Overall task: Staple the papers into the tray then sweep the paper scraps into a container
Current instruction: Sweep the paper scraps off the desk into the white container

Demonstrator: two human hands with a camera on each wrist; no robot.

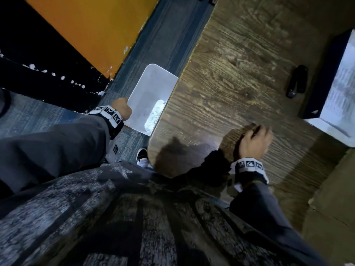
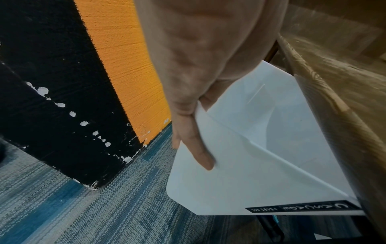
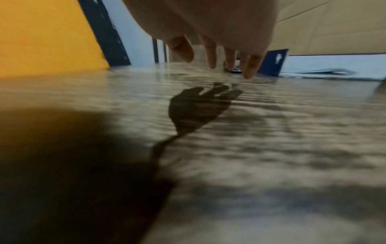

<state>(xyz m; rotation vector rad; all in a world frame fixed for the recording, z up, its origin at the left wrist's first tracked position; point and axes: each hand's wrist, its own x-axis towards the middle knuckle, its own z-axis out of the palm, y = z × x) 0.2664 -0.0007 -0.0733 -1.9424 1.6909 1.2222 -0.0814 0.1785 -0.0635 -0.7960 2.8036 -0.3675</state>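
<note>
My left hand grips the near rim of a white plastic container, holding it against the left edge of the wooden table, just below the tabletop. White paper scraps lie inside it along the table side. In the left wrist view my fingers curl round the container's rim. My right hand hovers just above the tabletop near the front, fingers loosely spread and pointing down, holding nothing; the right wrist view shows the fingers over their shadow. A black stapler lies farther back, next to the dark tray with papers.
An orange and black wall stands to the left beyond blue carpet. A cardboard box sits at the table's right front. My shoe shows below the table's rounded corner.
</note>
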